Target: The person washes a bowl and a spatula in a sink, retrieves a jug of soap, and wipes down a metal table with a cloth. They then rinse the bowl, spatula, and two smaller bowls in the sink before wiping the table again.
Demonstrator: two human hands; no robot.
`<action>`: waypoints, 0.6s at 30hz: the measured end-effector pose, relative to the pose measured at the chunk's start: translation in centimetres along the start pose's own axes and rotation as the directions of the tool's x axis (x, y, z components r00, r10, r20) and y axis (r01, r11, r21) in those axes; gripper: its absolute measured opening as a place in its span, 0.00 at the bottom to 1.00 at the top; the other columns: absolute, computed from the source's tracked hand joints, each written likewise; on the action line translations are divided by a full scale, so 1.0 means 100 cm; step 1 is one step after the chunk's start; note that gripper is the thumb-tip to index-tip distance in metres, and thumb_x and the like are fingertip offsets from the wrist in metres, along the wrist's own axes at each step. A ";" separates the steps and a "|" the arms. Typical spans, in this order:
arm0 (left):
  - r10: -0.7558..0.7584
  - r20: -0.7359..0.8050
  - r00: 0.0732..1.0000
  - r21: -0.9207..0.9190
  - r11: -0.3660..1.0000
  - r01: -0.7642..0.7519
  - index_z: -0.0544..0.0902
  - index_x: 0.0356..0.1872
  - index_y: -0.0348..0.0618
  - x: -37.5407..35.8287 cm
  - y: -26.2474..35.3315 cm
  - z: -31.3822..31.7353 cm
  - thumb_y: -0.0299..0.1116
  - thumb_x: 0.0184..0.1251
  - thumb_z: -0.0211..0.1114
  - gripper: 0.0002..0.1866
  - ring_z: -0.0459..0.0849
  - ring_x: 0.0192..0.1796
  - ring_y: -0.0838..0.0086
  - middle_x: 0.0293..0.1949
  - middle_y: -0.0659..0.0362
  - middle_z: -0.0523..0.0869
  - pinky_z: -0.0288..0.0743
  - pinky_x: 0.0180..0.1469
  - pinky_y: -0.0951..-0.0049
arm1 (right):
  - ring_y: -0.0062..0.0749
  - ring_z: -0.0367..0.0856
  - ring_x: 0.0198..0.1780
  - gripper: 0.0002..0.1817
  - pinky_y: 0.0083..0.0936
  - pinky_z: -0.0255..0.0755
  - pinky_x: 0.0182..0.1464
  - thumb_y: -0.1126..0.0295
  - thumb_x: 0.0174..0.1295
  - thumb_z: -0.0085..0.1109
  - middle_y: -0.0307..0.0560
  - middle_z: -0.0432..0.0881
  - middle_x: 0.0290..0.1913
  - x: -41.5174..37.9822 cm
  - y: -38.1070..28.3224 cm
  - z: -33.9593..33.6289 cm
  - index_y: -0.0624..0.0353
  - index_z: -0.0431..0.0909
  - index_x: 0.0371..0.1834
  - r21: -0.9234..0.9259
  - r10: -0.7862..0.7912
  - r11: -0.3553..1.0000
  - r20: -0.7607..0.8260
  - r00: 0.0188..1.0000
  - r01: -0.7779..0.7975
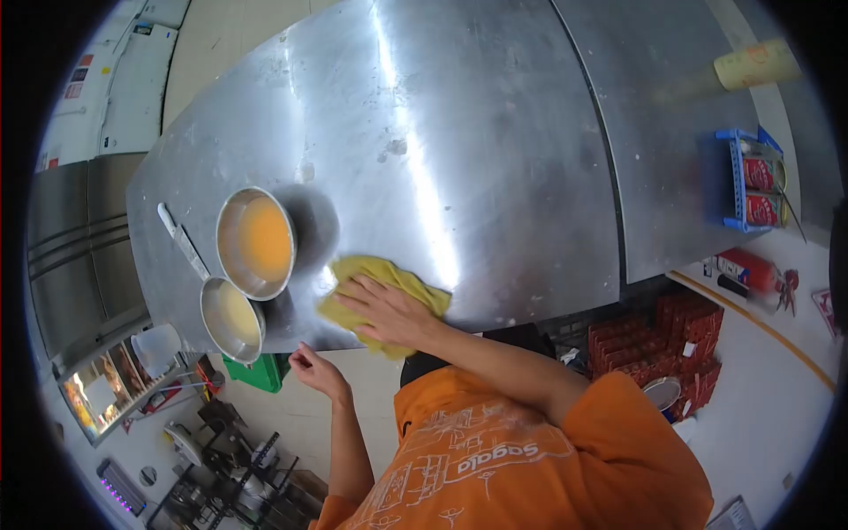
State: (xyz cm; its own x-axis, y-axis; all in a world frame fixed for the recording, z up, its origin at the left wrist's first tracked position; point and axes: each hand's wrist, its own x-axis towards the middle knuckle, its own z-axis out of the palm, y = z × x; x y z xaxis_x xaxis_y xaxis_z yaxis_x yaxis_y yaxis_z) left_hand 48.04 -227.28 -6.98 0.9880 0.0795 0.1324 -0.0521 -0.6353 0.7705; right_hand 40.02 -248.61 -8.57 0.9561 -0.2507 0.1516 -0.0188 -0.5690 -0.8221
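Note:
My right hand (387,311) presses a yellow-green cloth (422,293) onto the steel table (521,203) near its front edge. The fingers bear down on the crumpled fabric, which partly hangs over the edge. My left hand (320,373) is off the table just past the edge, its fingers curled in with nothing visible in them. Left of the cloth stands a metal bowl (267,240) of orange liquid. A smaller metal bowl (235,320) with pale yellow liquid sits beside it, close to the edge. Behind these lies a knife (184,242) with a white handle.
A blue basket (731,181) with red cans stands at the far right, near a plastic-wrap roll (755,64). Below the table are red crates (649,344) and a green bin (254,374). Steel cabinets (88,247) line the left side.

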 end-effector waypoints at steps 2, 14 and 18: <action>-0.349 -0.075 0.934 -0.097 0.935 0.342 0.71 0.35 0.38 0.005 -0.040 0.009 0.43 0.74 0.58 0.16 0.69 0.34 0.76 0.30 0.62 0.71 0.66 0.39 0.75 | 0.42 0.68 0.68 0.28 0.42 0.63 0.68 0.61 0.57 0.59 0.48 0.72 0.65 -0.047 0.046 -0.045 0.52 0.73 0.63 0.028 -0.053 0.998 -0.177 0.983 0.059; -0.485 0.343 0.804 -0.555 0.587 0.590 0.58 0.72 0.39 0.002 -0.033 0.049 0.62 0.75 0.32 0.39 0.61 0.73 0.60 0.73 0.54 0.61 0.52 0.75 0.62 | 0.45 0.53 0.77 0.38 0.53 0.41 0.76 0.54 0.60 0.53 0.52 0.61 0.73 -0.015 0.072 -0.085 0.55 0.59 0.73 -0.381 0.053 0.917 -0.170 0.984 -0.115; -0.351 0.424 0.835 -0.606 0.575 0.549 0.58 0.73 0.41 0.001 -0.035 0.047 0.63 0.75 0.30 0.39 0.60 0.73 0.58 0.74 0.54 0.60 0.53 0.74 0.59 | 0.47 0.54 0.76 0.37 0.43 0.46 0.76 0.48 0.60 0.58 0.52 0.62 0.72 -0.089 0.016 -0.049 0.55 0.65 0.70 -0.143 0.034 0.989 0.049 0.998 -0.027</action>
State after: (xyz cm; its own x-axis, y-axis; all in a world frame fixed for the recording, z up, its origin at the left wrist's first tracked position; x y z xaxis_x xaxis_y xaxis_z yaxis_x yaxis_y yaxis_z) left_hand 49.00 -228.62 -12.57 0.9049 -0.0368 -0.4241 0.4247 0.1435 0.8939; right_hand 30.05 -251.15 -8.52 0.9681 -0.2314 0.0960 -0.0863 -0.6678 -0.7393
